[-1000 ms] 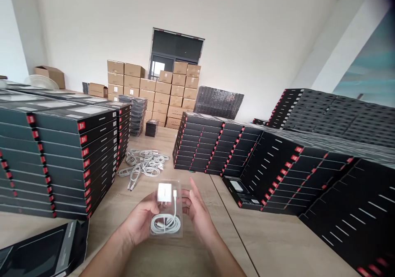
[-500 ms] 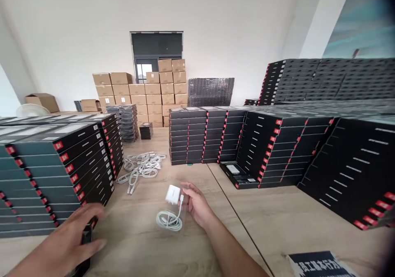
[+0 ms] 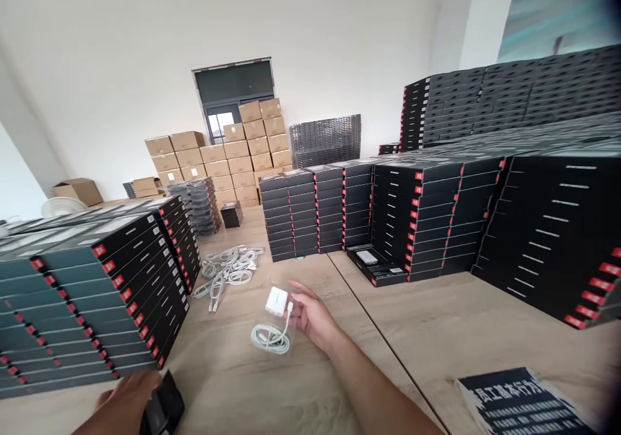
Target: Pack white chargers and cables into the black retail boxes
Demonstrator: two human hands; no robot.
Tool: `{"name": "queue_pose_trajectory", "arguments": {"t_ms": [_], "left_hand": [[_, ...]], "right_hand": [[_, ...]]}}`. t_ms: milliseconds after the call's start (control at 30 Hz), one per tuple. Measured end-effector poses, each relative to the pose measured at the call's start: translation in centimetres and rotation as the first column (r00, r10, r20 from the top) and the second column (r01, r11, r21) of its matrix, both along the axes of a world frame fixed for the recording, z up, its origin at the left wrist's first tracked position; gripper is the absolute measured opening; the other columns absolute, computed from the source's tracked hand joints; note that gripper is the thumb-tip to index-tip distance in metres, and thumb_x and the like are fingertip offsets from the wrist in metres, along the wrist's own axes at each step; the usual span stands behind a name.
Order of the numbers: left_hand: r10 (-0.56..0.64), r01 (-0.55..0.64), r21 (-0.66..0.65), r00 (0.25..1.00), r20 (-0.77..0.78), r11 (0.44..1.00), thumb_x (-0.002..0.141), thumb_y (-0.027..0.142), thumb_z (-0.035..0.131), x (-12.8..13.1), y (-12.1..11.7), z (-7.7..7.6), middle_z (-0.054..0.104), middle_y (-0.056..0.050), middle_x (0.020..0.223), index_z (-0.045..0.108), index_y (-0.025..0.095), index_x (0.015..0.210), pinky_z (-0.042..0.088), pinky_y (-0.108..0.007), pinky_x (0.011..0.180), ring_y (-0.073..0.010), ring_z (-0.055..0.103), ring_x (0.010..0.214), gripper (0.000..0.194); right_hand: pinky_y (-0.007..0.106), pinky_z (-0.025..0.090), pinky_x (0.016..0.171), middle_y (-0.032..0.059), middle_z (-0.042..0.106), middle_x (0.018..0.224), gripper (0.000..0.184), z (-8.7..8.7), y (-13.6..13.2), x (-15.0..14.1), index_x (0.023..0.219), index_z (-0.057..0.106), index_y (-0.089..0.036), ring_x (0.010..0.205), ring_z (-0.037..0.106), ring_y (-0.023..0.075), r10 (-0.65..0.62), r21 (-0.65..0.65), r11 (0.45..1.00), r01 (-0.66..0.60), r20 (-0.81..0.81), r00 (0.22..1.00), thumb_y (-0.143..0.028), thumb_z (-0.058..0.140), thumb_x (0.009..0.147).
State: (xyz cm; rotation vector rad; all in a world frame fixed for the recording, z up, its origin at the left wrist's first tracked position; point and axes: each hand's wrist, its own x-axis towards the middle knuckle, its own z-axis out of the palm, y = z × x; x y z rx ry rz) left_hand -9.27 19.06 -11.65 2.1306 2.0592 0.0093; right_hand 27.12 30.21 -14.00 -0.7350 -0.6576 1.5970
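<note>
My right hand is closed on the right edge of a clear plastic pack. In that pack lie a white charger plug and a coiled pale cable with its connector near my fingers. Low at the left, my left hand is wrapped against a small black box, cut off by the bottom edge; most of its fingers are hidden. A loose heap of white cables lies on the table beyond, left of the charger.
Stacked black boxes with red labels stand at left and right. An open black box lies before the right stacks. A torn printed sheet lies front right. Cardboard cartons are piled behind.
My left hand has moved down toward the bottom edge, with the small black box now turned and showing more. My right hand still holds the plastic pack. The view has tilted.
</note>
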Motion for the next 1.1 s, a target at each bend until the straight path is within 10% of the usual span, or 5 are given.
{"name": "queue_pose_trajectory", "arguments": {"t_ms": [267,467,700,900,1100], "left_hand": [[-0.197,0.171,0.255,0.977,0.08,0.952,0.06,0.03,0.06,11.8,3.6,6.6,0.04,-0.011,0.144,0.035,0.016,0.145,0.024,-0.038,0.113,-0.0303,0.031,0.136,0.09],[-0.297,0.199,0.484,0.945,0.134,0.852,0.058,0.02,0.06,18.2,7.8,4.5,0.041,-0.015,0.143,0.034,0.016,0.144,0.024,-0.047,0.111,-0.0344,0.035,0.131,0.09],[-0.281,0.077,0.662,0.937,0.208,0.746,0.062,0.011,0.059,17.7,8.7,0.7,0.046,-0.014,0.135,0.026,0.018,0.146,0.032,-0.049,0.105,-0.033,0.042,0.125,0.09],[-0.357,0.128,0.636,0.901,0.245,0.761,0.063,0.009,0.06,15.6,8.3,1.0,0.042,-0.011,0.139,0.016,0.025,0.149,0.029,-0.052,0.108,-0.0327,0.038,0.128,0.098],[-0.443,0.11,0.569,0.751,0.49,0.815,0.066,0.011,0.062,15.2,7.2,2.8,0.036,-0.01,0.142,0.017,0.028,0.149,0.026,-0.049,0.114,-0.0297,0.032,0.135,0.095]], "right_hand": [[0.026,0.057,0.074,-0.0016,0.074,0.084,0.044,2.2,-0.1,0.3,0.112,0.056,-0.026,0.075,0.07,0.0136,-0.098,0.087,0.989,0.121,-0.233,0.967,-0.016,0.069,0.071],[0.032,0.054,0.091,-0.0018,0.072,0.099,0.056,4.0,-1.0,0.4,0.122,0.053,-0.032,0.09,0.068,0.0149,-0.174,0.235,0.941,0.243,-0.28,0.944,-0.022,0.077,0.072],[0.036,0.055,0.089,0.0011,0.065,0.104,0.061,2.2,-0.4,0.1,0.127,0.053,-0.032,0.095,0.065,0.0192,-0.372,0.268,0.898,0.349,0.036,0.928,-0.034,0.08,0.072],[0.037,0.059,0.07,0.0031,0.064,0.103,0.057,3.2,-1.2,-0.8,0.126,0.056,-0.029,0.081,0.064,0.0188,-0.235,0.296,0.94,0.169,0.206,0.95,-0.035,0.078,0.074],[0.035,0.056,0.075,0.0056,0.07,0.102,0.049,5.2,-1.9,-1.0,0.124,0.059,-0.025,0.08,0.066,0.0184,0.01,0.202,0.979,-0.016,0.034,0.999,-0.047,0.067,0.08]]}}
